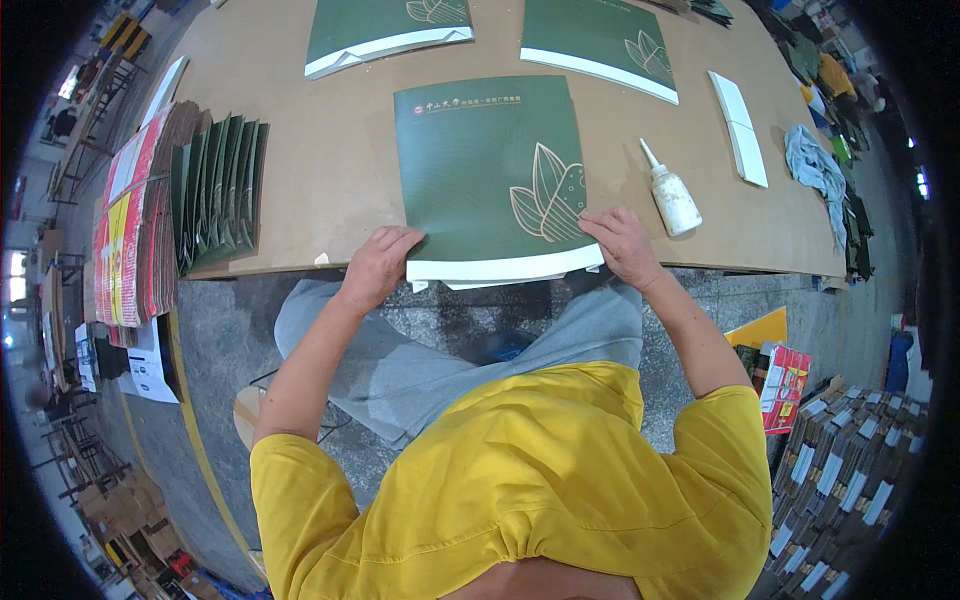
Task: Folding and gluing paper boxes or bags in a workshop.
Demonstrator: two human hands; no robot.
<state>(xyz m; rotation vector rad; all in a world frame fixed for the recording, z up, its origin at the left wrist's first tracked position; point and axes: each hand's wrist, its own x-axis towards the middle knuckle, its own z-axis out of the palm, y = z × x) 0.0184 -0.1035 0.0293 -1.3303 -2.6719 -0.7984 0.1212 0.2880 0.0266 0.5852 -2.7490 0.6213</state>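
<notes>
A green paper bag point(480, 180) with a pale leaf outline lies flat on the table in front of me, its white bottom strip reaching past the near edge. My left hand point(378, 265) has its fingers closed on the bag's lower left edge. On the lower right edge, my right hand point(625, 248) grips it beside the leaf drawing. A white squeeze bottle point(675, 203) with a long nozzle lies tilted just beyond my right hand. White flaps show under the bag's near end.
Two similar green bags lie farther back, one left point(385, 35) and one right point(600, 45). A folded white strip point(737, 128) rests at right, near a light-blue cloth point(815, 170). At left, folded green bags point(215, 190) stand against a red-and-white bundle point(135, 215) by the table edge.
</notes>
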